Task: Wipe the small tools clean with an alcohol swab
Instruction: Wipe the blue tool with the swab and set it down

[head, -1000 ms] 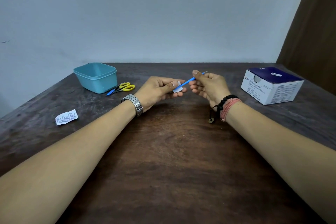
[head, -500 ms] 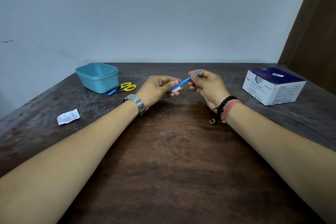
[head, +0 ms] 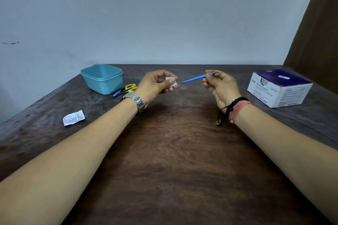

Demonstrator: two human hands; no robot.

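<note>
Hands: left [head: 157, 83] pinches swab [head: 172, 80], right [head: 219, 86] pinches blue tool [head: 195, 78]; scissors [head: 126, 88], possibly touching tub [head: 102, 78].

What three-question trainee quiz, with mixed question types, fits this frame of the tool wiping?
1. True or false: the alcohol swab touches the blue tool.
2. Which hand holds the blue tool? A. left hand B. right hand
3. Fill in: the yellow-handled scissors lie beside the ____ tub.

Key: 1 false, a gap separates them; 2 B, it pinches the tool near its thin dark tip; 3 teal.
</note>
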